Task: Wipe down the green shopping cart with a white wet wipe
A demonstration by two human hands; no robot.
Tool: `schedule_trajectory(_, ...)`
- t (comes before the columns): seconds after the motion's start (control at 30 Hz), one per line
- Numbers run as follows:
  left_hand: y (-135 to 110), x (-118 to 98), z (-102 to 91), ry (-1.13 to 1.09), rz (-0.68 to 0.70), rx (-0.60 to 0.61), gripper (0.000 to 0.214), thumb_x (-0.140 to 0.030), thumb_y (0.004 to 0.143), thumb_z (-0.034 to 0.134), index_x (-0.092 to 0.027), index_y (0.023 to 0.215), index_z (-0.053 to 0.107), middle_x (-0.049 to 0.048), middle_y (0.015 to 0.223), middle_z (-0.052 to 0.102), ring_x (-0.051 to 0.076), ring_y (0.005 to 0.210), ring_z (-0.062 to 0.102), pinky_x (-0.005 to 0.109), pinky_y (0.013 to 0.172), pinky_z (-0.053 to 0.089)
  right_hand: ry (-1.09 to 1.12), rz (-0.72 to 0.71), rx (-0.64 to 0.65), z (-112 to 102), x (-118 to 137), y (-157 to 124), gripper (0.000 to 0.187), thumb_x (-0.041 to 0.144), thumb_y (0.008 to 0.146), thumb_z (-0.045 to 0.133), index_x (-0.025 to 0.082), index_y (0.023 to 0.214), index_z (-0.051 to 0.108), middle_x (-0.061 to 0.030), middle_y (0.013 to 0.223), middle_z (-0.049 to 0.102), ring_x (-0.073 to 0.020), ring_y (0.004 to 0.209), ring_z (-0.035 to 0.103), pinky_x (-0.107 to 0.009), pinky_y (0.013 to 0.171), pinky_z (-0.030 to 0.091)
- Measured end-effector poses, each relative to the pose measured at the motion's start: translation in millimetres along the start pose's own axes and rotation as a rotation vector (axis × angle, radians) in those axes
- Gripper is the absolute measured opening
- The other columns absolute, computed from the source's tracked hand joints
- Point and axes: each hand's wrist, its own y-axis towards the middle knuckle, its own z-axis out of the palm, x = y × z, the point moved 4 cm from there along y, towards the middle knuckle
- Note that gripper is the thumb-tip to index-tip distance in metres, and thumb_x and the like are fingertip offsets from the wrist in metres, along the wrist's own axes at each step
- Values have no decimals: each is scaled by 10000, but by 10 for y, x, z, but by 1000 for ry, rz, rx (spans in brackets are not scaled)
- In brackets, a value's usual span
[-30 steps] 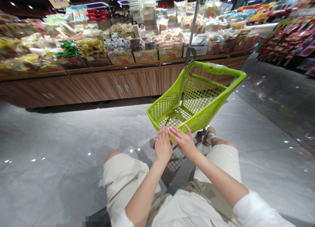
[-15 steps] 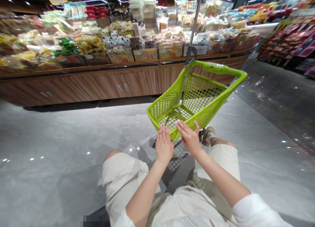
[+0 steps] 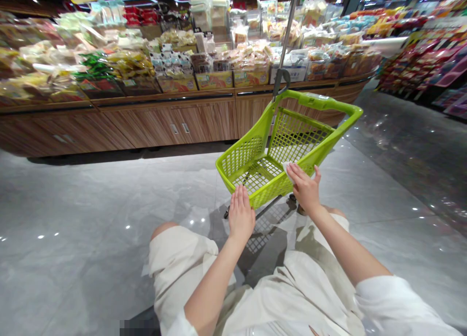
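A lime-green plastic shopping cart with lattice walls stands at an angle in front of my knees, its basket holding nothing that I can see. My left hand is at its near corner, fingers together over the rim and thumb hidden. Farther right along the same rim is my right hand, pressing a small white wipe against the green plastic. Only an edge of the wipe shows beyond the fingertips. The thumb of that hand sticks up apart from the fingers.
A long wooden display counter runs behind the cart, loaded with packaged snacks. A grey metal pole rises at the cart's far corner. At far right stands another shelf of goods. Grey tiles cover the floor.
My right hand has slid right and farther away along the cart's rim with the white wipe. My left hand stays at the near corner.
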Motion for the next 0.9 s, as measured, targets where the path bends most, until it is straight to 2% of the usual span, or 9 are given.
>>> schedule_trajectory(0.1, -1, -10, 4, -2, -4, -2, 806, -155, 817, 562, 8, 1517, 197, 251, 1592, 297, 303, 1516, 210, 483, 1227, 266, 68, -54, 41, 21, 477, -88, 756, -1, 766, 436, 275, 1471, 438, -63, 1467, 536, -217, 1318, 539, -512, 1183, 101)
schedule_trajectory(0.23, 0, 4, 31, 15, -4, 8, 745, -144, 843, 515, -8, 1517, 229, 235, 1592, 311, 296, 1518, 207, 480, 1226, 268, 160, -216, 94, 41, 1165, -224, 615, 12, 832, 428, 230, 1398, 526, -81, 1437, 566, -200, 1316, 532, -441, 1110, 212)
schedule_trajectory(0.3, 1, 12, 51, 31, 4, 19, 689, -151, 869, 482, 10, 1503, 265, 243, 1586, 318, 294, 1519, 203, 470, 1232, 257, 178, -259, 113, 40, 1332, -232, 542, 32, 863, 440, 220, 1356, 565, -84, 1414, 587, -208, 1307, 532, -428, 1070, 244)
schedule_trajectory(0.37, 2, 14, 67, 40, 8, 28, 667, -155, 877, 472, 31, 1490, 285, 255, 1579, 324, 298, 1517, 207, 467, 1234, 254, 171, -250, 149, 43, 1376, -199, 522, 44, 876, 451, 212, 1358, 563, -90, 1418, 583, -217, 1283, 543, -419, 1032, 268)
schedule_trajectory(0.5, 1, 6, 65, 36, -2, 16, 706, -138, 850, 489, 21, 1502, 268, 255, 1574, 335, 305, 1509, 233, 487, 1226, 270, 114, -232, 217, 86, 1312, -141, 541, 69, 898, 453, 208, 1418, 506, -100, 1494, 496, -234, 1250, 552, -415, 1004, 283)
schedule_trajectory(0.63, -4, 7, 25, 11, 6, 5, 751, -113, 815, 505, -7, 1513, 247, 234, 1579, 339, 295, 1504, 252, 486, 1223, 277, 123, -362, 172, 120, 1119, -141, 542, 88, 941, 408, 249, 1457, 451, -61, 1467, 537, -199, 1344, 487, -444, 1118, 176)
schedule_trajectory(0.73, -7, 19, 1, -2, 23, 13, 760, -125, 811, 530, -2, 1506, 249, 231, 1582, 334, 295, 1502, 256, 471, 1228, 270, 104, -369, 150, 113, 726, -73, 629, 32, 900, 377, 279, 1476, 421, -47, 1454, 556, -198, 1359, 486, -483, 1166, 98)
schedule_trajectory(0.83, -11, 24, -6, -6, 27, 8, 784, -133, 810, 541, -15, 1517, 224, 229, 1583, 333, 288, 1505, 252, 470, 1228, 269, 48, -227, 114, 75, 234, 45, 727, -10, 809, 400, 291, 1471, 429, -51, 1466, 543, -221, 1346, 507, -517, 1177, 71)
schedule_trajectory(0.9, -13, 14, -2, -7, 24, 6, 810, -137, 807, 547, -22, 1527, 194, 232, 1586, 325, 284, 1511, 237, 479, 1226, 273, 22, -119, 82, 49, 33, 91, 766, -7, 766, 426, 293, 1471, 426, -56, 1478, 529, -236, 1342, 513, -539, 1176, 68)
